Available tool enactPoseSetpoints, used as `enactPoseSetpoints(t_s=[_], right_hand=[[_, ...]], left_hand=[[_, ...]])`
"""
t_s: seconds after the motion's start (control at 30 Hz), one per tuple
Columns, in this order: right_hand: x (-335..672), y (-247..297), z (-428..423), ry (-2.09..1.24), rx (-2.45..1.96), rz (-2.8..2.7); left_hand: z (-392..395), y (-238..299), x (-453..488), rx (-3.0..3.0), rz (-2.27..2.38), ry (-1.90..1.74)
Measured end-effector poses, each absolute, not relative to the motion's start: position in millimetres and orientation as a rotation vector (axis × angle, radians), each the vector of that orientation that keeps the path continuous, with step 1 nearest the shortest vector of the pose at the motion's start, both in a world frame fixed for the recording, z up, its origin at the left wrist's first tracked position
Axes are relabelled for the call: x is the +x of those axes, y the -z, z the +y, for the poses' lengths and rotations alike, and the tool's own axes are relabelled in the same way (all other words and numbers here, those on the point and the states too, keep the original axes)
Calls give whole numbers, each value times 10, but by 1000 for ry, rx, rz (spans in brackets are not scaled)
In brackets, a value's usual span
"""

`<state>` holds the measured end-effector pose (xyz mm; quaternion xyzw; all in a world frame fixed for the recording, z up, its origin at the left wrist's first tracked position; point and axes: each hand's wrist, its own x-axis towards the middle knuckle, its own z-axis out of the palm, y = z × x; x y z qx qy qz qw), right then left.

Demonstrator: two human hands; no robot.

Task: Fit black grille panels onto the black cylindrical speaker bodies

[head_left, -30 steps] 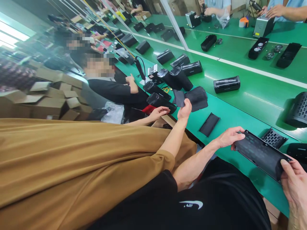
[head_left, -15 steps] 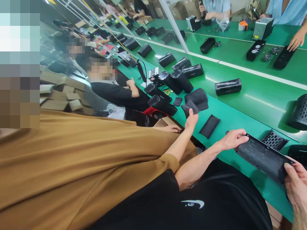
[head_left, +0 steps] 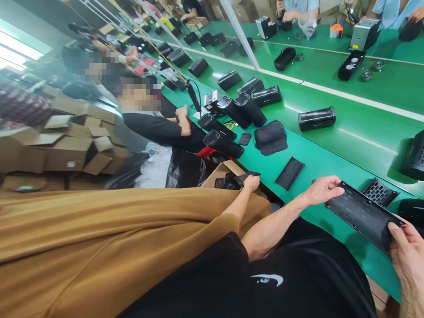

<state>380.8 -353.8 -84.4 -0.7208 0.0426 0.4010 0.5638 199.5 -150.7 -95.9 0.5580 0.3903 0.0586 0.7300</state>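
A long black panel (head_left: 364,216), which looks like a speaker grille cover with a dark sheet across its inner face, is tilted over the table's near edge. Its left end is pinched between the thumb and fingers of my left hand (head_left: 321,192). My right hand (head_left: 406,247) grips the other end, thumb on the inner face. Just behind the panel lies a perforated black grille (head_left: 380,193) on the green table. A smaller black panel (head_left: 290,173) lies left of my left hand.
Beside me, a co-worker in a brown shirt (head_left: 149,238) reaches over a cardboard box (head_left: 212,176) holding black grilles. A stack of black cloth sheets (head_left: 270,138) and several black speakers (head_left: 225,145) lie along the table. One speaker (head_left: 316,119) sits on the green belt.
The co-worker's hand has moved from the cloth stack down to the cardboard box with a dark piece. My hands still hold the panel, nearly unmoved. Across the belt, a co-worker has lifted a black speaker.
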Motion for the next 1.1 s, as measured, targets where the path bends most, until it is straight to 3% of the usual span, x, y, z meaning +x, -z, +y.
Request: enactPoseSetpoints(t_s=[1.1], right_hand=[[3772,820,-3511,-951,-1659,163]], left_hand=[[-1498,1111,1933,860,766,-213]])
